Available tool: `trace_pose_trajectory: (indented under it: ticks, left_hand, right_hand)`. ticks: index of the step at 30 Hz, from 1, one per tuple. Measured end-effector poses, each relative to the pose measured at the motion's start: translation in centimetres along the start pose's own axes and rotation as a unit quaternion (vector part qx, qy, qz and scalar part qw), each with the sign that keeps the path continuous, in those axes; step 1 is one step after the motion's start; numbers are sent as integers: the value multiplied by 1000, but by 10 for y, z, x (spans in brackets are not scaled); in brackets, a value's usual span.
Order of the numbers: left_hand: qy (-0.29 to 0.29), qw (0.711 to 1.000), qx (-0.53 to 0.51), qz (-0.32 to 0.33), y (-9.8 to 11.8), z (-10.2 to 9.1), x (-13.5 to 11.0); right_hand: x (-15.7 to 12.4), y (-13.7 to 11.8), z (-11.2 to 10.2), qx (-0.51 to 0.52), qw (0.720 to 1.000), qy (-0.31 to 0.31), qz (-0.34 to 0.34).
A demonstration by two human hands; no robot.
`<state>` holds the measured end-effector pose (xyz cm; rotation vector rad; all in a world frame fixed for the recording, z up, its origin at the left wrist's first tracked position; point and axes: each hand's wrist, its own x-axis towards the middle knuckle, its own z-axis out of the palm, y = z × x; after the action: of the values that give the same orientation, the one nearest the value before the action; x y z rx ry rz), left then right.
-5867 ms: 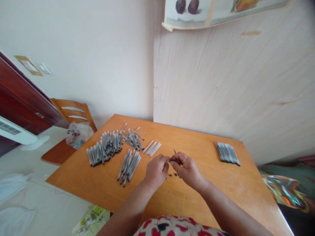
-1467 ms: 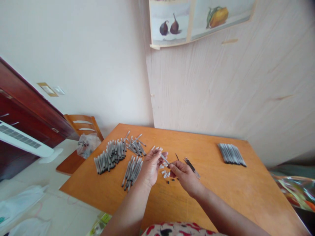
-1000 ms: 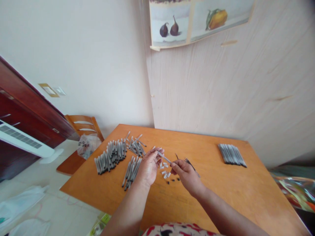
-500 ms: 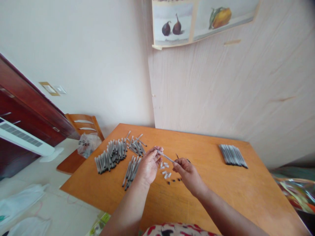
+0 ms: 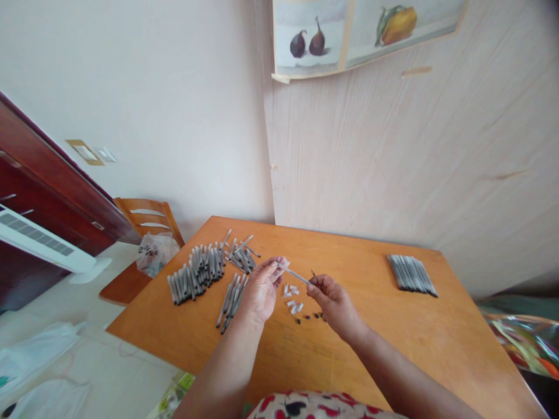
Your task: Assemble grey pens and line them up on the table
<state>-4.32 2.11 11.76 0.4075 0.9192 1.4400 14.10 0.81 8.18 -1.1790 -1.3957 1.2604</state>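
Observation:
A slim grey pen spans the gap between my two hands above the table. My left hand pinches its upper left end, and my right hand grips its lower right end. Both hands are closed on it. Below the pen lie several small clear caps and short black plugs. Beside my left hand is a small group of grey pens with black ends. A thin dark piece shows just behind my right hand, too small to name.
A large heap of pens and a looser pile lie on the left of the wooden table. A neat row of pens sits at the right. A chair holding a plastic bag stands beyond the left edge.
The view has tilted and shifted slightly. Both hands still hold the pen in nearly the same place, with little other visible movement.

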Motion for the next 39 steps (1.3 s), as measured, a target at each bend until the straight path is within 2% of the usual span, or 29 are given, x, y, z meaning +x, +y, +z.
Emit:
trace_pose_trajectory:
  ticks: [13, 23, 30, 39]
  left_hand:
    - [-27, 998, 18, 51, 7, 0, -1]
    - [-57, 995, 38, 77, 17, 10, -9]
    - [-77, 992, 40, 87, 17, 6, -8]
    - [-59, 995, 53, 66, 6, 1, -5]
  right_hand:
    - [-2, -17, -8, 119, 988, -89, 45]
    - [0, -13, -6, 255, 947, -138, 134]
    - [-2, -19, -5, 297, 931, -144, 157]
    - [3, -7, -2, 279, 939, -124, 162]
